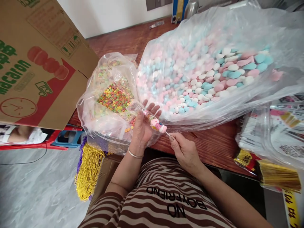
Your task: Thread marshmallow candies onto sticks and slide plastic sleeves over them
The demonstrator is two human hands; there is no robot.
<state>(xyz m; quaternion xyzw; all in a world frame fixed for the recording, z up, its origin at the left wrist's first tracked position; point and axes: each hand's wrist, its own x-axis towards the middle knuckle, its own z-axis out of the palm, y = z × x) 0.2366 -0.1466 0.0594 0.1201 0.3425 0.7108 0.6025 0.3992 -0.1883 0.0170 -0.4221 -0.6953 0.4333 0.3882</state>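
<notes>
My left hand (142, 126), palm up, holds a narrow clear plastic bag (136, 107) under its thumb, the fingers loosely curled. At the bag's near end sits a pink and white figure (156, 124), with a white stick (167, 134) coming out below it. My right hand (186, 151) is closed, pinching that stick between thumb and fingers. Just beyond my left hand, a large open clear bag holds small colourful ring-shaped pieces (115, 98). What lies inside the narrow bag under my fingers is partly hidden.
A big clear bag of pink, white and blue rounded pieces (209, 82) covers the back right of the wooden table (213, 145). A macaron carton (42, 63) stands left. Yellow bead strings (89, 171) hang at the table's front edge. Printed plastic packs (285, 133) and gold ties (279, 174) lie right.
</notes>
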